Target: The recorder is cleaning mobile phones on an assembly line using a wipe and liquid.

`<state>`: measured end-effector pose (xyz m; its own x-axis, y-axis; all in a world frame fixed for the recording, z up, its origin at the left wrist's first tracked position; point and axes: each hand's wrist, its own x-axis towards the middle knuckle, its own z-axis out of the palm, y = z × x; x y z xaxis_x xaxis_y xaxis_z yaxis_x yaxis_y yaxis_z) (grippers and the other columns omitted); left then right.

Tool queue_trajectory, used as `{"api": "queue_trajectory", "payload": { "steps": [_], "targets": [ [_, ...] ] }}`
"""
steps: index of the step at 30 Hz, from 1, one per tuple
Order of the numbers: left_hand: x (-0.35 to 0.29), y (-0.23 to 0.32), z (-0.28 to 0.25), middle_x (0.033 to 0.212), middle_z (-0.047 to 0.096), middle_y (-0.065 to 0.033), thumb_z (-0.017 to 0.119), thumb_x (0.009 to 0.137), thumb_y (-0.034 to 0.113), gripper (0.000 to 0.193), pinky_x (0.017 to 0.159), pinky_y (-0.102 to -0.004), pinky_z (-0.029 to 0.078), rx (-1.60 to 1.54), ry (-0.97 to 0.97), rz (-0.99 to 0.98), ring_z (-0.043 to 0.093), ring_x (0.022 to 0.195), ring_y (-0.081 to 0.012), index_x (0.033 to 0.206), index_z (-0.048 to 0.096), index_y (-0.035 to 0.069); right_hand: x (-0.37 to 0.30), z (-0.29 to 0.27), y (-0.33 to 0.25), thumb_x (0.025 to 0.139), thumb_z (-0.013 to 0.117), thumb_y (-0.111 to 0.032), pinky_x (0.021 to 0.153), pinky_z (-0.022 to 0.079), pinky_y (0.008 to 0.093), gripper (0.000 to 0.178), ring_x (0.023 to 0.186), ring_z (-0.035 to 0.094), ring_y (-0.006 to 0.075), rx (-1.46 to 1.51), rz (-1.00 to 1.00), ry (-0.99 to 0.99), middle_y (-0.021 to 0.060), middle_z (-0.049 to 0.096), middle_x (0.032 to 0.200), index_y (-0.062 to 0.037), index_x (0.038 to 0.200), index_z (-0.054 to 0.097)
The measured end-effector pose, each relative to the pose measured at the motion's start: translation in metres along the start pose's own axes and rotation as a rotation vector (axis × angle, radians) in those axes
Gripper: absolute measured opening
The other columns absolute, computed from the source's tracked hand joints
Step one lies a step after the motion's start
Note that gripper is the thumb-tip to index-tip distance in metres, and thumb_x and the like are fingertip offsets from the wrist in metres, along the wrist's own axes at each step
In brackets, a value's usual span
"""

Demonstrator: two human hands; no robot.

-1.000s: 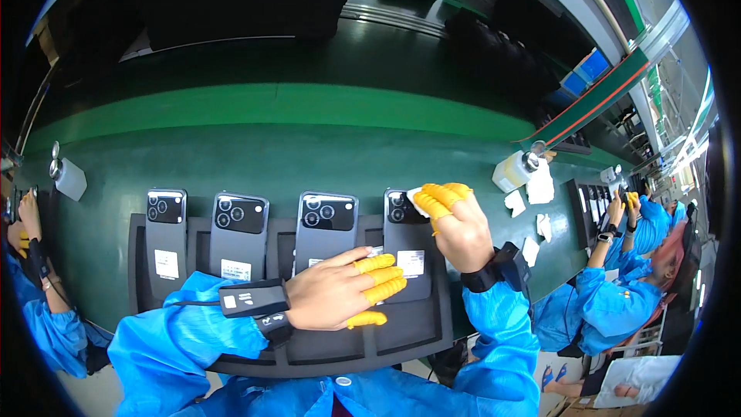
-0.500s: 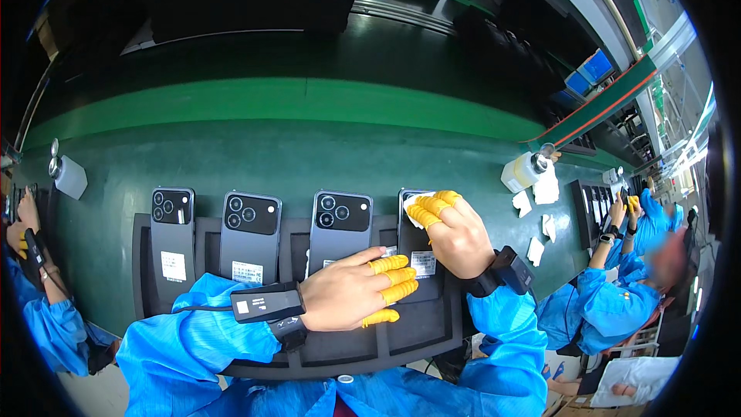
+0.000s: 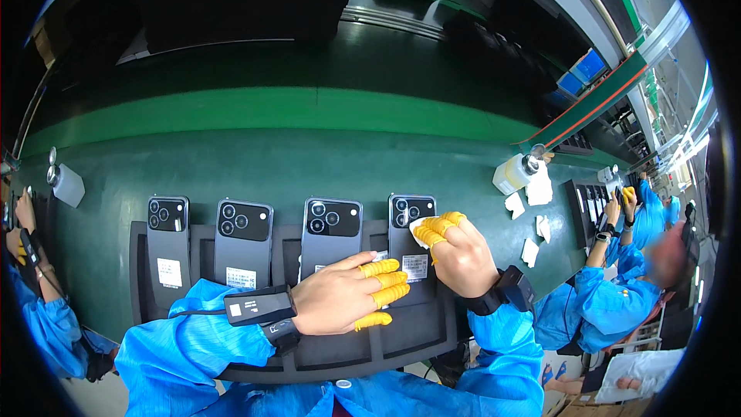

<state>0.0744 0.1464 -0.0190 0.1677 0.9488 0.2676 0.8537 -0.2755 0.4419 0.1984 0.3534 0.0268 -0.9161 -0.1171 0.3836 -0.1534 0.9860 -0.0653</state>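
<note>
Several dark grey smartphones lie back up in a row on a black foam tray (image 3: pixel 332 359), camera ends pointing away from me. My right hand (image 3: pixel 463 259), with yellow finger cots, pinches a small white wipe (image 3: pixel 419 232) against the back of the rightmost phone (image 3: pixel 407 243), just below its camera block. My left hand (image 3: pixel 340 293) lies flat with fingers stretched, also in yellow cots. Its fingertips reach the lower part of that phone beside a white label (image 3: pixel 414 266); firm contact is hard to see. Its palm and fingers hide the lower end of the neighbouring phone (image 3: pixel 332 235).
White scraps of wipe (image 3: pixel 530 252) and a white dispenser bottle (image 3: pixel 513 175) are at the right on the green table (image 3: pixel 231 158). Another bottle (image 3: pixel 68 185) stands far left. Co-workers in blue sleeves (image 3: pixel 602 301) work on both sides; a black tray (image 3: pixel 590 208) sits at the right.
My right hand has slid the wipe from the rightmost phone's camera block down to just below it, uncovering the lenses. My left hand stays nearly in place.
</note>
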Motion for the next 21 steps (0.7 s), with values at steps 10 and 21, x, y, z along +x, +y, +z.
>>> {"api": "queue_trajectory", "payload": {
  "steps": [10,21],
  "targets": [
    [0.002,0.001,-0.003,0.132,0.058,-0.0116,0.055,0.096,0.043,0.05,0.116,-0.044,0.033,-0.007,0.037,-0.004,0.051,0.129,-0.0281,0.134,0.055,0.012,0.009,0.015,-0.002,0.068,0.064,-0.008,0.084,0.052,0.0375,0.041,0.095,0.06,0.0307,-0.011,-0.135,0.011,0.0133,0.061,0.103,0.0041,0.107,0.067],
    [0.006,0.0,-0.003,0.136,0.057,-0.0092,0.055,0.096,0.042,0.049,0.116,-0.0433,0.033,0.035,0.012,0.009,0.051,0.13,-0.0264,0.134,0.055,0.012,0.033,0.015,0.014,0.065,0.067,0.002,0.086,0.052,0.0379,0.038,0.094,0.06,0.0299,-0.009,-0.067,0.074,0.0119,0.065,0.1,0.0,0.103,0.07]
  ]
}}
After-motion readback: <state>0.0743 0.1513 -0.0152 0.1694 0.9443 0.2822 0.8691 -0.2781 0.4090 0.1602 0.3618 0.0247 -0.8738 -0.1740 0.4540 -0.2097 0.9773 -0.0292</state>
